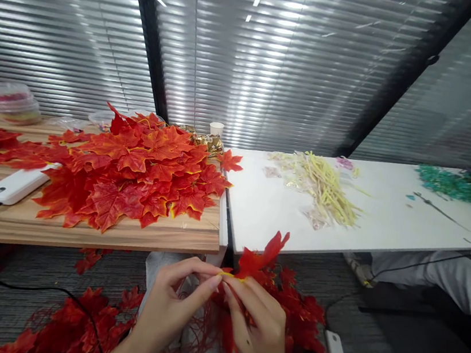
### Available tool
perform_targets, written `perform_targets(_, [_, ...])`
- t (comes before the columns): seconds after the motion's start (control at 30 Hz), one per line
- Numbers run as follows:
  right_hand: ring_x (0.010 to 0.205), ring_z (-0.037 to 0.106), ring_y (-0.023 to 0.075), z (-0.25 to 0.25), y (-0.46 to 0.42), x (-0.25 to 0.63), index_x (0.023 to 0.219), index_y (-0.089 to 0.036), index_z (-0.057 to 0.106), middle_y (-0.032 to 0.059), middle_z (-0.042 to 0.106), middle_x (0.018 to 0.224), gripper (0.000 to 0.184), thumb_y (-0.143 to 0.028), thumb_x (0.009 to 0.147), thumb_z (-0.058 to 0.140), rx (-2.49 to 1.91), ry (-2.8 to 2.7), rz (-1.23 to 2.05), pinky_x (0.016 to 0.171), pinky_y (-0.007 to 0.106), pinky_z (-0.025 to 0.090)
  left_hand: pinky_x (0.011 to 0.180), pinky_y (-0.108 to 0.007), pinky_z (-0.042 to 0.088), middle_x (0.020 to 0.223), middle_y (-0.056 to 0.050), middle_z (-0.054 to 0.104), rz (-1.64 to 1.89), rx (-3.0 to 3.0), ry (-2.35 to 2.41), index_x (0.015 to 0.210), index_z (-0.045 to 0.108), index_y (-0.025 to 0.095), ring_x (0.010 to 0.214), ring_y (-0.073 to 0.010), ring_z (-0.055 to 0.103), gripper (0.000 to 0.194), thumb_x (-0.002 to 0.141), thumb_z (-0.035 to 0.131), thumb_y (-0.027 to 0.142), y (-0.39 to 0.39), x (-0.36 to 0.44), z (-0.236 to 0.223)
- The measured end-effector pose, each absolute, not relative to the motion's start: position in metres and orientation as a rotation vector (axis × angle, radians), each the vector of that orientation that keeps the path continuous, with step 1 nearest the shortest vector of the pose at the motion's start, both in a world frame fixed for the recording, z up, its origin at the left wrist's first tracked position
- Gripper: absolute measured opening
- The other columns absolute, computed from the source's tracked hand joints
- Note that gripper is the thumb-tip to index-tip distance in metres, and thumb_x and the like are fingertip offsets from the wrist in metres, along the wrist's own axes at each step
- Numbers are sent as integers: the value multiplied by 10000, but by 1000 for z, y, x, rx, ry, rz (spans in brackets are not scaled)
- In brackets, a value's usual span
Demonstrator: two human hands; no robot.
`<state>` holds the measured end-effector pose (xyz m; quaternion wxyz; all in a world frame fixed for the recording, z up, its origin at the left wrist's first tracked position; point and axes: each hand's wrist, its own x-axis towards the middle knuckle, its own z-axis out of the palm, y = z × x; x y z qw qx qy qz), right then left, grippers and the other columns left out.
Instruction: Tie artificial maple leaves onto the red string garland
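In the head view my left hand (180, 296) and my right hand (259, 318) meet above my lap, fingertips nearly touching. Both are closed in a pinch on the yellow stem end of a red artificial maple leaf (259, 261), whose lobes stick up behind my right fingers. The exact spot of the pinch is partly hidden by the fingertips. Below the hands, thin dark-red strings (197, 333) hang in a tangle over my lap. More red leaves (300, 312) bunch up behind and to the right of my right hand.
A large heap of red maple leaves (145, 170) covers much of the wooden table (192, 240), beside a white power bank (20, 183). On the white table (387, 214) lie pale yellow strips (325, 188) and green foliage (447, 182). Another person's leg (422, 276) shows at right.
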<state>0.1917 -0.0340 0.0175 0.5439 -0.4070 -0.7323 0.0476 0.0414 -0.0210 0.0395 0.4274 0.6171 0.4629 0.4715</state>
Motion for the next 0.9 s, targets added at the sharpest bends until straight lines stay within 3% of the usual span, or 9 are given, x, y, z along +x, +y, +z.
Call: perform_targets(0.9, [646,660,165,12,-33,194,961,-129,661,90,706,767,182,-57,902,505,-956,-1735,144,593,237,534,698,-154,497,758,42,722,1155,1511,1145,835,742,247,723,-110,641,105,807,663,184,-20,42,35])
